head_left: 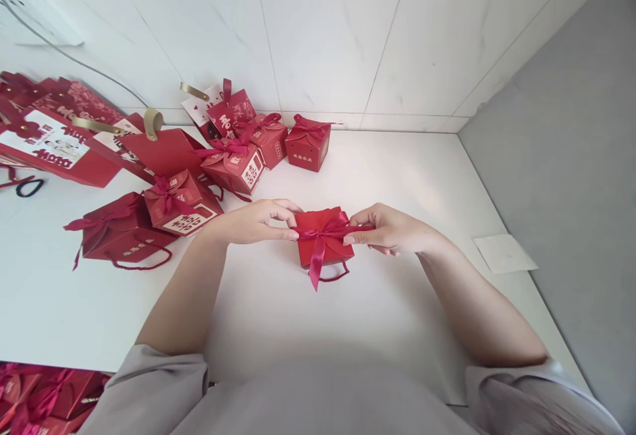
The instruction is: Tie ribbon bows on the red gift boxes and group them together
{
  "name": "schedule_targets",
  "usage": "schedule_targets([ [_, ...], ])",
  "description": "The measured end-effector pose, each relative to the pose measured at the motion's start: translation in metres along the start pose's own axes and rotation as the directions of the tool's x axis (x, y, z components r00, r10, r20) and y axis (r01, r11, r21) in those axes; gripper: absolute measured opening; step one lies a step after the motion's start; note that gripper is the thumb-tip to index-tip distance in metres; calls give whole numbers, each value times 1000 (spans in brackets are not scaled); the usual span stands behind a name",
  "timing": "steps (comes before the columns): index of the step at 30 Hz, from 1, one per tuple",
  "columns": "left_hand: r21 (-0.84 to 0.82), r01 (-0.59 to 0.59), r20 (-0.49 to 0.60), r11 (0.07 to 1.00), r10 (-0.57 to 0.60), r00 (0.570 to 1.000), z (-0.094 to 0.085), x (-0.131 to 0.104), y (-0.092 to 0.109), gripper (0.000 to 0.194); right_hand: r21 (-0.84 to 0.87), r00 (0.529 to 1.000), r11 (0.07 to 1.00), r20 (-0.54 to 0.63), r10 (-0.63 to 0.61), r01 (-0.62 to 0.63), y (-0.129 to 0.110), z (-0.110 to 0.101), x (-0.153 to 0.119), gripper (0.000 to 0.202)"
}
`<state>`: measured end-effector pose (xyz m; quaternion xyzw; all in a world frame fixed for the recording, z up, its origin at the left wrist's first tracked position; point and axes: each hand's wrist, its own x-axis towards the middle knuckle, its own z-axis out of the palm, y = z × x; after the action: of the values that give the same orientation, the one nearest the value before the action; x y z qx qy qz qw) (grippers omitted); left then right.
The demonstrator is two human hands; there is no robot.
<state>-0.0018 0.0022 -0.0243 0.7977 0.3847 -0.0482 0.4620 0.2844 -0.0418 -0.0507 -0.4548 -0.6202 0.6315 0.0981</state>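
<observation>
A small red gift box [336, 252] stands on the white table in front of me. A crimson satin ribbon [322, 232] is tied in a bow across its top, with one tail hanging down the near side. My left hand [265, 222] pinches the ribbon at the bow's left between thumb and fingers. On the other side, my right hand [382, 228] grips the ribbon's right part, and an end sticks out past the thumb. A twisted red cord handle [335, 279] droops at the near side of the box. The box's far side is partly hidden.
Several ribboned red boxes [233, 167] stand to the left and behind, one box [309, 145] near the tiled wall. Red gift bags [50, 147] lean far left. A white paper [505, 253] lies at the table's right edge. More red boxes [59, 395] sit lower left.
</observation>
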Motion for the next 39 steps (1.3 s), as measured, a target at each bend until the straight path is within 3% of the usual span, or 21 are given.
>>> schedule_targets([
  [24,-33,-205,-27,978,204,979,-1,8,-14,28,-64,993,998,117,14,-6,6,-13,3,33],
  [29,-107,-246,-44,963,243,969,0,10,-19,27,-256,985,966,174,10,36,16,-26,-1,27],
  [31,-153,-270,-64,951,263,963,0,10,-20,25,-371,989,928,146,24,32,20,-34,-6,22],
  [33,-210,-287,-78,935,276,958,1,10,-19,23,-405,995,913,97,-16,54,20,-38,-10,30],
  [36,-271,-306,-100,913,289,952,4,11,-16,21,-268,988,952,-3,-157,150,13,-33,-11,44],
  [39,-265,-306,-115,915,285,952,8,13,-12,22,-95,958,965,-133,-255,244,5,-20,-4,43],
])
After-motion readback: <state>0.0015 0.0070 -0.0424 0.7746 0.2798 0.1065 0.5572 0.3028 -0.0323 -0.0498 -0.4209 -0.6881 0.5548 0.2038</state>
